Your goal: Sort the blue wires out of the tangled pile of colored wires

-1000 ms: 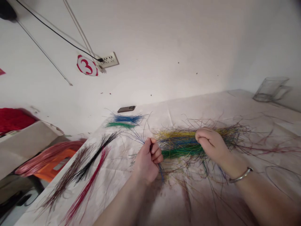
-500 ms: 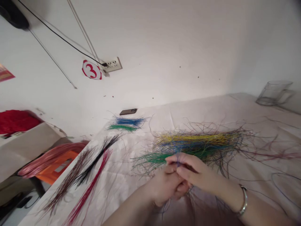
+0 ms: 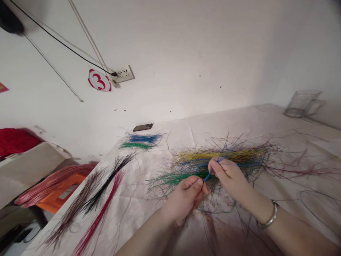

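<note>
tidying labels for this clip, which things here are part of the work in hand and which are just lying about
In hand: left hand, right hand, blue strands pinched between them, mixed strand pile, sorted bundles.
Lying about: phone, glass jug, wall socket, orange stool.

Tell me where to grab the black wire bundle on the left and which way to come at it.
Pinch the black bundle at its tight middle, coming straight down, fingers across its diagonal run. Its far end fans out, and the red bundle lies close beside it, so a sideways approach would likely snag.
</note>
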`<state>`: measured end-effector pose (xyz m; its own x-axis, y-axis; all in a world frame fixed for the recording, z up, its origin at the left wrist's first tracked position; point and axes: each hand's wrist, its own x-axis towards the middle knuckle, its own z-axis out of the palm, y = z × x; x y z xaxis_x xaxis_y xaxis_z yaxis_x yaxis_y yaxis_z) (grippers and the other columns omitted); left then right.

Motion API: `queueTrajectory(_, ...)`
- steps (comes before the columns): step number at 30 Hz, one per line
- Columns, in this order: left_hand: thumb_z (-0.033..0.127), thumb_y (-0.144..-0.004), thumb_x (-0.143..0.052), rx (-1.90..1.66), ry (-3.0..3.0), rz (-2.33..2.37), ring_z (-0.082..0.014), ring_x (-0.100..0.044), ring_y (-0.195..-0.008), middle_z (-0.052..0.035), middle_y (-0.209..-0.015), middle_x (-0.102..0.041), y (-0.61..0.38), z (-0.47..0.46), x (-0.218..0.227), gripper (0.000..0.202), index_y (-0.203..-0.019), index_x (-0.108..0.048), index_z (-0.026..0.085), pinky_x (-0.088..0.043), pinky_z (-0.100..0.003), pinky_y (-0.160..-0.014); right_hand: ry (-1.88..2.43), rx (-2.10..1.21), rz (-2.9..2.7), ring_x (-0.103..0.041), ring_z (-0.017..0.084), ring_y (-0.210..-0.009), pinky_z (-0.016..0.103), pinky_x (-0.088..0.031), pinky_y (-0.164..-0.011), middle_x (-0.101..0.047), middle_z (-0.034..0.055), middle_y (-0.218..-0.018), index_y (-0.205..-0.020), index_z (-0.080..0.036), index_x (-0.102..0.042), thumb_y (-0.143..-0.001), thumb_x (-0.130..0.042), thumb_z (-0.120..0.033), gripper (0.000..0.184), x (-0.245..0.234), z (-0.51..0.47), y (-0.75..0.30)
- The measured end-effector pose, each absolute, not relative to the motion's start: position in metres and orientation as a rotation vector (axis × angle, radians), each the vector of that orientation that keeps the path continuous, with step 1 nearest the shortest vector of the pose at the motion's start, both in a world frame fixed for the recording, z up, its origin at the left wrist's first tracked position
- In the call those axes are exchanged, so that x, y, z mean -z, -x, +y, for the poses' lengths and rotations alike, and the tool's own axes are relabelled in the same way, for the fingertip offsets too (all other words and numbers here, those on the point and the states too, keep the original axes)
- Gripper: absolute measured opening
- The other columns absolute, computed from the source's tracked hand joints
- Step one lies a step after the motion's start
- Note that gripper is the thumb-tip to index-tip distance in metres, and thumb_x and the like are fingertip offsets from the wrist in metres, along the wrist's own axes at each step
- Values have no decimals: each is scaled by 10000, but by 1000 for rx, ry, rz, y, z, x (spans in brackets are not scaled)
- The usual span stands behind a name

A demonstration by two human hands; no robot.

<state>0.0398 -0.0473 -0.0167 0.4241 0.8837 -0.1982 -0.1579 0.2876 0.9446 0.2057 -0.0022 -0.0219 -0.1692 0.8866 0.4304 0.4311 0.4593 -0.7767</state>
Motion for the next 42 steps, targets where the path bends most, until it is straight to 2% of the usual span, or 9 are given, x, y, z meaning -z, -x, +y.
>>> queueTrajectory(5,472,-861,-514,-788,-1080,958,-63,-172,-408,79,-457,-284,-39,-46,16,346,-736,-559,152,-104,-248,-411,1254,-507,-1625,-529,172,-543,301,-394,-555,-547,23,-544,-587,-203,-551,-882,-365,-484,448,13,7,-221)
queueTrajectory(13,472,-843,-533,-756,-1123,1070,-60,-164,-416,75,-463,-268,-38,-45,17,359,-730,-603,139,-78,-247,-415,1331,-591,-1132,-460,155,-488,291,-348,-473,-506,6,-527,-622,-203,-554,-845,-440,-592,462,31,31,-244)
queueTrajectory(20,474,-817,-562,-766,-1080,1080,-51,-155,-404,85,-455,-266,-35,-44,14,344,-741,-597,141,-76,-233,-410,1093,-719,-726,-326,117,-403,284,-239,-378,-402,-27,-485,-594,-235,-518,-820,-545,-499,349,25,44,-255)
queueTrajectory(27,487,-774,-608,-825,-1048,1099,-48,-185,-414,83,-467,-292,-34,-40,10,352,-747,-602,137,-108,-218,-418,953,-837,-657,-320,107,-389,269,-211,-342,-402,-26,-467,-571,-246,-513,-795,-613,-422,302,21,46,-260)
queueTrajectory(30,475,-765,-619,-837,-1015,1083,-48,-188,-416,81,-474,-294,-33,-40,10,341,-747,-603,136,-109,-217,-419,953,-913,-705,-352,113,-404,262,-250,-339,-453,-12,-483,-589,-237,-549,-790,-621,-436,292,20,41,-253)
queueTrajectory(34,447,-779,-605,-827,-1022,1094,-45,-184,-408,78,-479,-311,-33,-40,10,318,-758,-610,129,-97,-220,-414,955,-1014,-777,-417,115,-462,242,-336,-388,-528,4,-532,-651,-208,-631,-809,-588,-435,280,16,35,-245)
queueTrajectory(38,410,-786,-594,-834,-1026,1102,-41,-189,-400,76,-482,-321,-33,-40,9,282,-749,-607,130,-102,-218,-411,797,-1145,-742,-582,148,-710,265,-485,-623,-656,46,-777,-733,-186,-665,-812,-581,-416,257,16,35,-246)
queueTrajectory(42,392,-788,-586,-830,-1028,1094,-44,-187,-400,78,-471,-306,-33,-40,11,267,-742,-613,130,-102,-219,-413,594,-1389,-572,-615,160,-805,322,-504,-766,-668,32,-817,-759,-191,-629,-824,-578,-355,184,17,37,-250)
